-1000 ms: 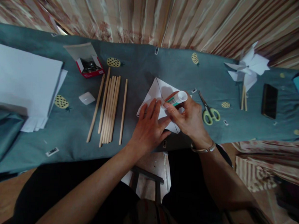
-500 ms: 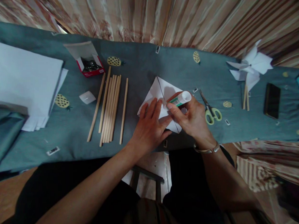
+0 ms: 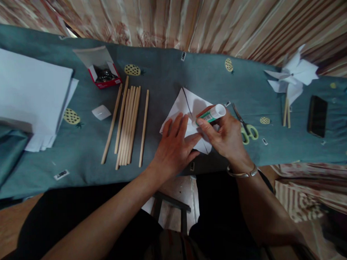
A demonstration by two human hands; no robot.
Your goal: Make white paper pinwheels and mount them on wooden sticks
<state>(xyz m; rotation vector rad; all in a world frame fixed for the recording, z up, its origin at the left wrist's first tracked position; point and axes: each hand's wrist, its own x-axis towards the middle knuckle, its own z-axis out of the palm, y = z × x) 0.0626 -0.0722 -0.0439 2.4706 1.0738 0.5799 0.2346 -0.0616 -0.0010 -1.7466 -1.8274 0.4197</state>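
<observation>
A square of white paper (image 3: pixel 176 103) with dark diagonal lines lies on the cloth in front of me. My left hand (image 3: pixel 175 145) rests flat on its lower left part, fingers spread. In my right hand (image 3: pixel 223 136) is a glue stick (image 3: pixel 209 114), white and green, held tilted with its lower end at the middle of the paper. The glue tip itself is hidden by my fingers. Just right of that hand lie scissors (image 3: pixel 247 131) with light green handles, partly covered by it.
Several wooden sticks (image 3: pixel 130 124) lie to the left, beside a white cap-like piece (image 3: pixel 101 112) and an open red box (image 3: pixel 107 81) of small dark items. White sheets (image 3: pixel 26 89) are stacked far left. At right are paper pinwheels (image 3: pixel 293 74) and a phone (image 3: pixel 317 116).
My right hand and the glue stick have shifted slightly to the right over the paper. My left hand stays in place, pressing the paper.
</observation>
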